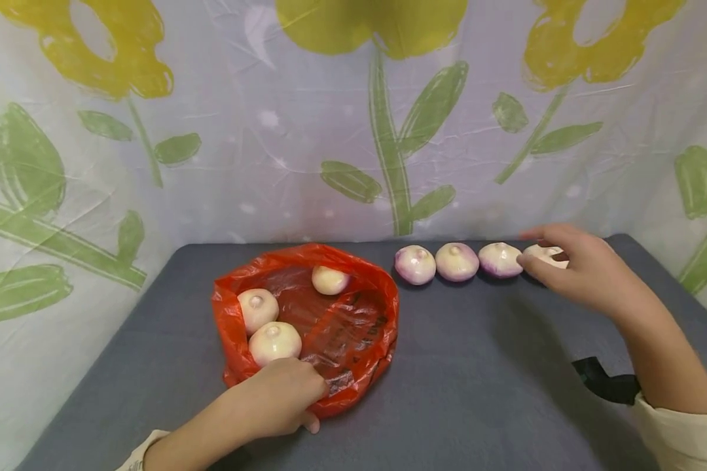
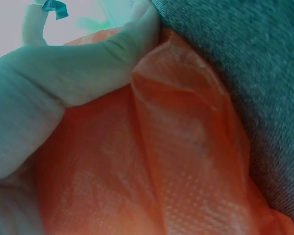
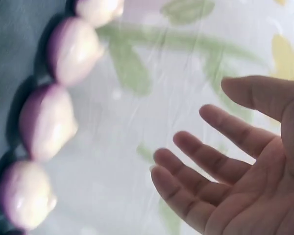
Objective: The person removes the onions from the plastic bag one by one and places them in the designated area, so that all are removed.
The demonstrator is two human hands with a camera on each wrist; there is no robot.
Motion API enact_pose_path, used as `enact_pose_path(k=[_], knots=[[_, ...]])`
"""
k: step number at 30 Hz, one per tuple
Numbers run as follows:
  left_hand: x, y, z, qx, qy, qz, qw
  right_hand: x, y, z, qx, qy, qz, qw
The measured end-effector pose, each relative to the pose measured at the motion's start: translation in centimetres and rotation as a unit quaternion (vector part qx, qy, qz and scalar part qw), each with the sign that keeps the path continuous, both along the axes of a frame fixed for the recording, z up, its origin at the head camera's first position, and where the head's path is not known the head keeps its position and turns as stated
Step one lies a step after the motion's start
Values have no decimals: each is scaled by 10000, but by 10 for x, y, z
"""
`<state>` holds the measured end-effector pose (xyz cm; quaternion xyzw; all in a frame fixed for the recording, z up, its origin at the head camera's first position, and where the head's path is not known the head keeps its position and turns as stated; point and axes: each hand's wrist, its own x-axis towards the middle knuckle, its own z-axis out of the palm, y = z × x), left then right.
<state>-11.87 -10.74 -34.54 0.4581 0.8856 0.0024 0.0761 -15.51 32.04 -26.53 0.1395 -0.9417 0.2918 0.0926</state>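
A red plastic bag (image 1: pixel 353 327) stands wide open on the table, its mouth facing up. Inside it lie three pale, purple-tinged onions, one of them an onion (image 1: pixel 275 343) close to my left hand (image 1: pixel 277 396). That hand pinches the bag's near rim; in the left wrist view the thumb (image 2: pixel 137 34) lies along the folded red film. My right hand (image 1: pixel 583 268) hovers at the far right, fingers spread and apart, partly covering the last onion (image 1: pixel 542 256) in a row. The right wrist view shows its palm and nothing in its fingers.
Several onions form a row along the table's back edge, among them an onion (image 1: pixel 415 265) nearest the bag. Behind the dark grey table (image 1: pixel 448 392) hangs a flower-printed curtain (image 1: pixel 259 163). A black strap (image 1: pixel 607 383) sticks out by my right wrist.
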Motion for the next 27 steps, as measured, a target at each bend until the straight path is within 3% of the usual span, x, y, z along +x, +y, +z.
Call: enact_pose_path(k=[4,10,20,24,27], knots=[[1,0,2,-14,-152,77,9999,1,-31,3,-80,311,679,9972],[0,-1,1,-41,-54,53,10000,-3,-81,5,-285,249,1497,9880],[-1,2,2,-167,-95,118,9997,-20,-155,-5,582,301,2380,9691],[0,2,2,-126,-80,118,9998,-22,-176,-11,1006,129,2538,9619],[0,2,1,-121,-90,122,9998,-22,-183,-15,1042,-55,2540,9616]])
